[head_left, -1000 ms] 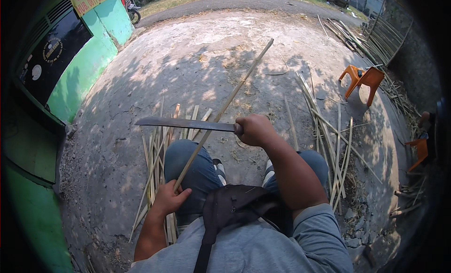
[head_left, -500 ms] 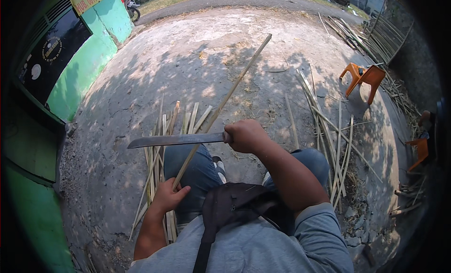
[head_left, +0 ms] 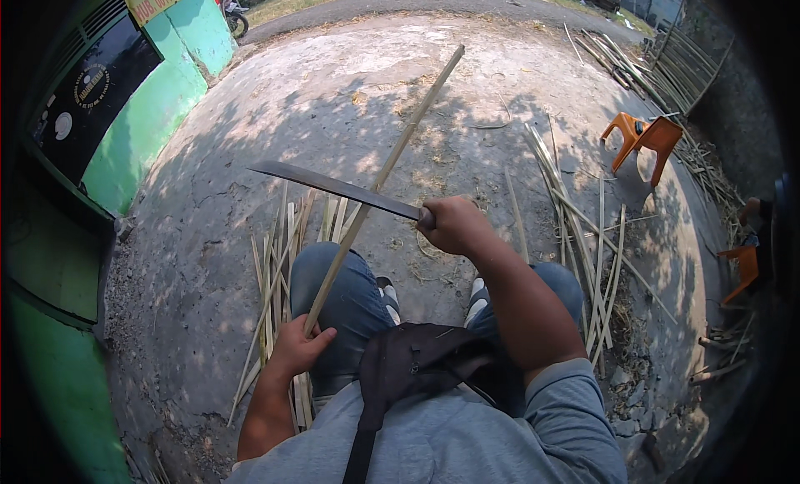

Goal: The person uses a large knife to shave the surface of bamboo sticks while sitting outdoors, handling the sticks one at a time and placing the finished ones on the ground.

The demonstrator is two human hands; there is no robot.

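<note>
My left hand (head_left: 300, 348) is closed round the lower end of a long bamboo strip (head_left: 406, 137), beside my left knee. The strip slants up and away to the right, its far end raised. In my right hand (head_left: 458, 225) is the handle of a machete (head_left: 332, 185), held in front of my knees. Its long dark blade points left and crosses the strip about midway; whether the edge touches the strip I cannot tell. Several split bamboo strips (head_left: 268, 286) lie under and beside my left leg.
More bamboo strips (head_left: 581, 242) lie on the concrete to the right of my right knee. Farther right stands an orange plastic stool (head_left: 643, 142). Bamboo poles (head_left: 617, 59) are piled by the right wall. A green wall (head_left: 158, 126) runs along the left. A black bag (head_left: 408, 363) rests on my lap.
My right hand has moved forward and slightly right, carrying the machete farther up the strip, with the blade's tip now tilted away. The strip's far end has swung a little left.
</note>
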